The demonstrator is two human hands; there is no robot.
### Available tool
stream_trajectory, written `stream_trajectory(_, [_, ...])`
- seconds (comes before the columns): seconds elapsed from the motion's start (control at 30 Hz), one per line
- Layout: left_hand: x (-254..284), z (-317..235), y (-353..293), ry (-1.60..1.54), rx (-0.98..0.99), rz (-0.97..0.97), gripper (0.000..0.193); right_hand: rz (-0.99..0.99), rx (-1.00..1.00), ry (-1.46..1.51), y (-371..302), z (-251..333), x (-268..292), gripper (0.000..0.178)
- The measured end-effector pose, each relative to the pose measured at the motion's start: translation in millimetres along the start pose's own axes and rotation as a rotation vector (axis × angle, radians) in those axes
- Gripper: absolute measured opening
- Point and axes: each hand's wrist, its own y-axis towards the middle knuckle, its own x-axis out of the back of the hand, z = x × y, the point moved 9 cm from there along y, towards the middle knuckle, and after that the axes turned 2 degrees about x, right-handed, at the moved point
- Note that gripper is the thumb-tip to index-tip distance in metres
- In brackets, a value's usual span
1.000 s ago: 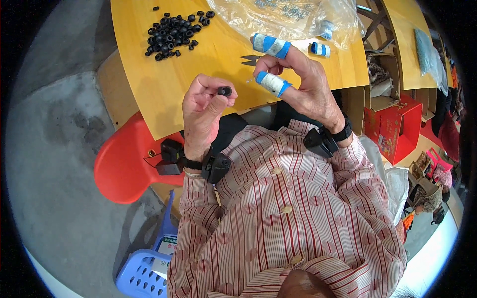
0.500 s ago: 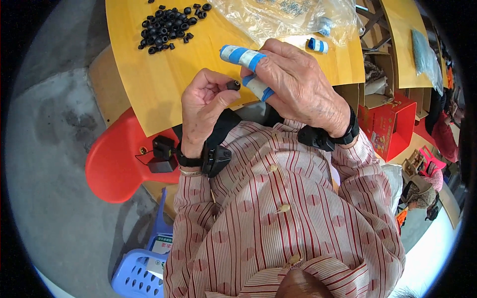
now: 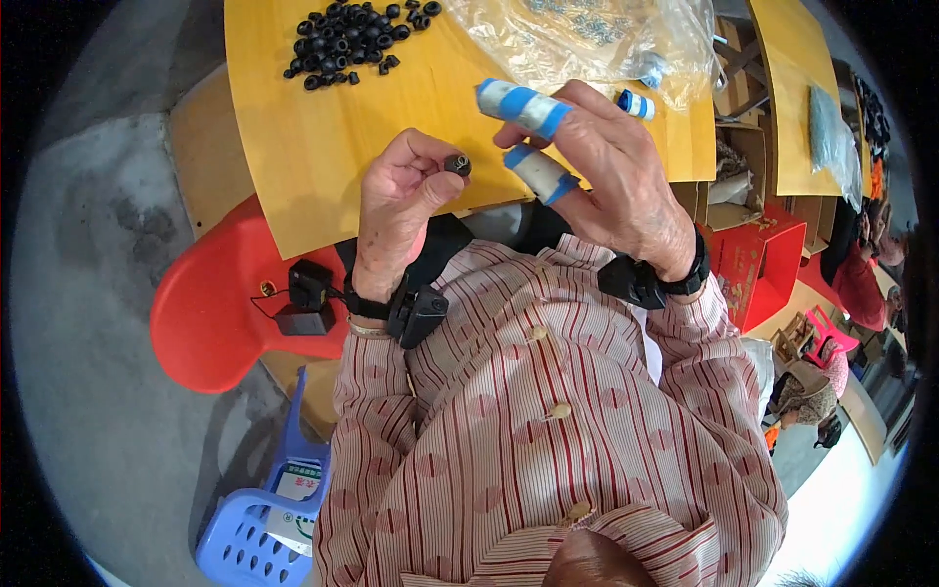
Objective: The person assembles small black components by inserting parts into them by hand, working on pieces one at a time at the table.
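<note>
My left hand (image 3: pixel 403 191) pinches a small black plastic piece (image 3: pixel 457 165) between thumb and fingertips, over the table's near edge. A ring of light metal, like a small spring, shows in its upturned end. To its right hovers my right hand (image 3: pixel 611 161), open, thumb and forefinger apart, with nothing visible between them. Blue and white tape wraps (image 3: pixel 523 106) cover its thumb and forefinger. Several similar black pieces (image 3: pixel 352 41) lie heaped at the far left of the table. At the far side, a clear plastic bag (image 3: pixel 577 44) bears many tiny metal parts, too small to make out.
The yellow table (image 3: pixel 293 166) is in front of me. A blue-and-white roll (image 3: pixel 636 105) lies on it beside the bag. A red chair (image 3: pixel 210 303) with black devices stands left, a blue plastic chair (image 3: pixel 249 533) behind it. Right are cardboard boxes and a red box (image 3: pixel 773 259).
My right hand has drawn back to the right, away from the black piece, and its fingers have spread. My left hand still holds the piece, its end now turned up more.
</note>
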Motion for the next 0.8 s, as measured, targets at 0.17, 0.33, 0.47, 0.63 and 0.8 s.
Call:
stream_trajectory(0.17, [3, 1, 0, -0.044, 0.001, 0.016, 0.020, 0.009, -0.059, 0.079, 1, 4, -7, 0.047])
stream_trajectory(0.33, [6, 2, -2, -0.041, -0.014, -0.022, 0.018, 0.022, -0.003, 0.089, 4, 13, -22, 0.055])
stream_trajectory(0.47, [5, 5, -4, 0.039, -0.003, 0.031, 0.018, 0.037, 0.014, 0.066, 8, 21, -24, 0.060])
stream_trajectory(0.63, [5, 1, -9, 0.141, -0.008, 0.032, 0.017, 0.133, 0.046, -0.031, 12, 28, -35, 0.053])
stream_trajectory(0.8, [11, 3, -10, 0.214, -0.005, -0.006, 0.019, 0.184, 0.039, -0.067, 11, 25, -48, 0.052])
